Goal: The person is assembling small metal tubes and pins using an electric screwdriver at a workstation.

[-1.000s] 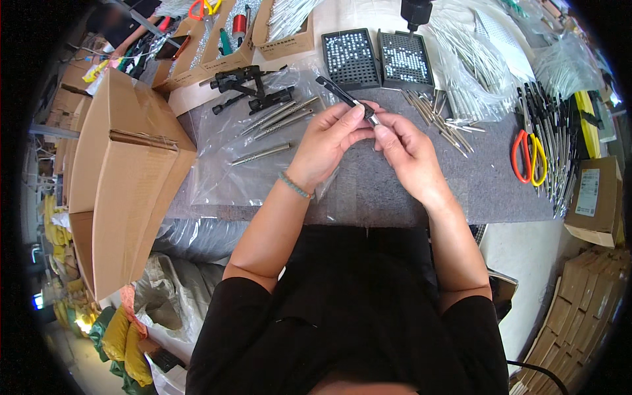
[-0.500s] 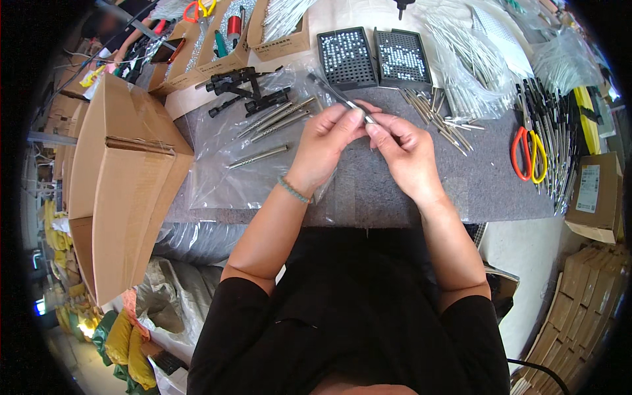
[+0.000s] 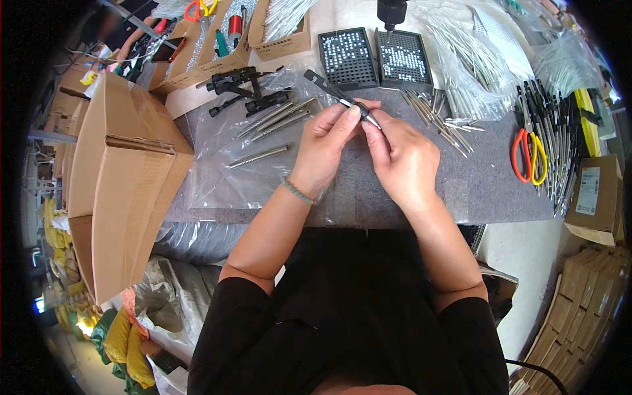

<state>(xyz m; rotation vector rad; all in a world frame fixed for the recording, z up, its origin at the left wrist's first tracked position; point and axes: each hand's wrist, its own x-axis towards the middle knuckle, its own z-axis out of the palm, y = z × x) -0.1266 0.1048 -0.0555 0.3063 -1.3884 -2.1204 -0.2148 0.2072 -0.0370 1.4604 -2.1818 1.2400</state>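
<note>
Above the grey mat, my left hand [image 3: 329, 135] pinches a slim metal rod in a black plastic holder [image 3: 321, 82], thumb on top. The holder's flat end points up and to the left. My right hand [image 3: 409, 155] closes thumb and fingers on the lower right end, where a shiny metal tip shows. Fingers partly hide the middle of the piece. Left of my hands, several metal rods with spiral grooves [image 3: 260, 157] lie on a clear plastic bag [image 3: 224, 187]. Behind them rests a pile of black plastic holders [image 3: 240, 85].
Two black perforated trays [image 3: 342, 56] with small silvery pieces stand at the back, below a hanging black power tool [image 3: 392, 12]. Thin metal rods [image 3: 447, 125] lie to the right, near scissors [image 3: 530, 155] and a bundle of rods in black holders [image 3: 550, 131]. A cardboard box [image 3: 125, 178] stands left.
The held piece has turned so its black holder shows more plainly. My right hand has shifted slightly right. The hanging power tool has come lower over the right tray.
</note>
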